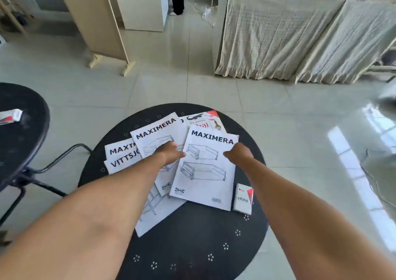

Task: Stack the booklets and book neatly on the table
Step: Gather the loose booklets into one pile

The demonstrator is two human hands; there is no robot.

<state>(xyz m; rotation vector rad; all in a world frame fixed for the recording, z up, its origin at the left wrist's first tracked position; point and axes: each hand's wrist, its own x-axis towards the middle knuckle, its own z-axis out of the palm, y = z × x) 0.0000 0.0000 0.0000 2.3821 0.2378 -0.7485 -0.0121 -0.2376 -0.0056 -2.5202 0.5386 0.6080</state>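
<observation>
On the round black tabletop, both hands pinch the front MAXIMERA booklet by its sides, left hand, right hand, other booklets fanned beneath

Round black table under scattered booklets, a book, a small box.

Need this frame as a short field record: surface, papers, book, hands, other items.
surface: round black table
papers: right MAXIMERA booklet, overlapping middle MAXIMERA booklet; VITTSJÖ booklet at left
book: Thai book, far side, partly covered
left hand: on the middle booklet
right hand: at the right booklet's edge
other: small white box
stacked: no, fanned out
</observation>
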